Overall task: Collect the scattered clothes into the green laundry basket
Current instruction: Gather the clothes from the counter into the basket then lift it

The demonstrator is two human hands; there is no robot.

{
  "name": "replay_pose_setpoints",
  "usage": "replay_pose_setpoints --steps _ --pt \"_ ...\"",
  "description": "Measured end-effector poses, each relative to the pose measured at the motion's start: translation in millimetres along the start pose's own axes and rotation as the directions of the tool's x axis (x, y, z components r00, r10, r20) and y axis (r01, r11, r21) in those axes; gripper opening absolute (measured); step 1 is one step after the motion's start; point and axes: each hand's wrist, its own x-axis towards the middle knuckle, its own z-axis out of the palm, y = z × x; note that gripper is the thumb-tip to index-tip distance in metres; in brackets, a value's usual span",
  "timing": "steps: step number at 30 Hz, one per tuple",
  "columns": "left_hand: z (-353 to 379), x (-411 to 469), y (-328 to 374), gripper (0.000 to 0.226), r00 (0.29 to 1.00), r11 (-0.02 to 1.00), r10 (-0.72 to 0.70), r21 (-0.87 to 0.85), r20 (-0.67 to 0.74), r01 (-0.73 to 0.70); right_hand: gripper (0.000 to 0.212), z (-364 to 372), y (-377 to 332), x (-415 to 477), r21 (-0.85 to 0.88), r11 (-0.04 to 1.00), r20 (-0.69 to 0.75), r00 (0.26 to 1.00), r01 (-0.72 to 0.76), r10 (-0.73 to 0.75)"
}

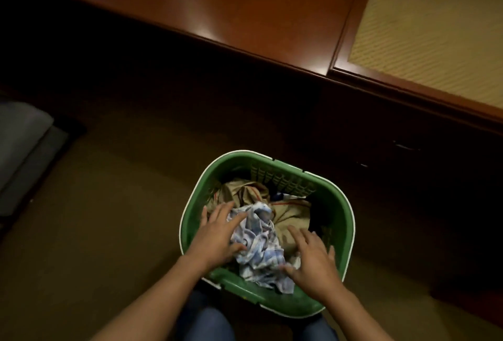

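Observation:
The green laundry basket (343, 218) stands on the floor right in front of my knees. Inside it lies a crumpled blue-and-white checked cloth (261, 248) on top of beige clothes with red stripes (292, 217). My left hand (217, 234) rests flat on the left side of the checked cloth, fingers spread. My right hand (313, 261) lies over the cloth's right edge near the basket's front wall, fingers apart. Neither hand closes around the fabric.
A polished reddish wooden cabinet top (217, 0) runs across the back, with a woven beige panel (435, 27) at the upper right. Its dark front with drawers (394, 155) stands just behind the basket. A grey cushion (21, 144) lies at the left on olive carpet (109, 218).

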Motion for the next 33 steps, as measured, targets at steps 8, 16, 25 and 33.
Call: replay_pose_setpoints --steps 8,16,25,33 --pt "25 99 -26 0.130 0.970 0.960 0.134 0.217 0.202 -0.178 0.134 68 -39 83 0.168 0.937 -0.081 0.943 -0.307 0.323" --pt "160 183 -74 0.138 0.944 0.928 0.111 0.308 0.311 -0.211 0.132 139 30 178 0.014 0.960 -0.017 0.960 -0.280 0.280" --pt "292 243 -127 0.109 0.963 0.925 0.269 0.277 0.000 -0.258 0.122 228 72 285 -0.094 0.959 -0.102 0.961 -0.268 0.258" --pt "273 240 -113 0.130 0.988 0.956 0.130 0.253 0.083 -0.147 0.122 229 68 280 -0.065 0.958 -0.108 0.957 -0.278 0.270"
